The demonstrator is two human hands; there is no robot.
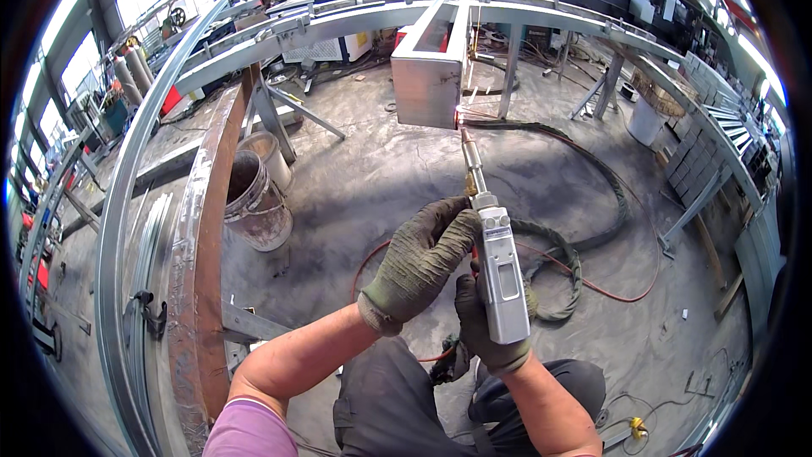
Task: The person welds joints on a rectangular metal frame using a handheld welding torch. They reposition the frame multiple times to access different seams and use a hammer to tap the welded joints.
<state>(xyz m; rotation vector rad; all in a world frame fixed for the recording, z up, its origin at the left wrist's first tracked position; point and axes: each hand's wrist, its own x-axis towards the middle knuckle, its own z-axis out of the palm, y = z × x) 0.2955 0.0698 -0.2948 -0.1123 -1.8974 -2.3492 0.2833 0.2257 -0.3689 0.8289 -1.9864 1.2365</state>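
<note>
A silver handheld laser welding gun (pixel 505 275) points away from me, its copper-coloured nozzle tip close to the lower right corner of a square metal tube frame (pixel 425 89). A small red glow shows at that corner. My right hand (pixel 484 322), in a dark glove, is wrapped around the gun's grip from below; the gun's body hides part of the fingers. My left hand (pixel 423 258), in a grey-green glove, closes on the gun's front part, just behind the nozzle tube. The frame's near end juts toward me over a long metal support rail (pixel 338 25).
Two dirty buckets (pixel 258 203) stand at left beside a rusty steel beam (pixel 199 262). A thick dark hose (pixel 613 178) and a thin red hose (pixel 630 298) loop over the floor at right. Stacked grey blocks (pixel 702 173) and a white bucket (pixel 647 123) are farther right.
</note>
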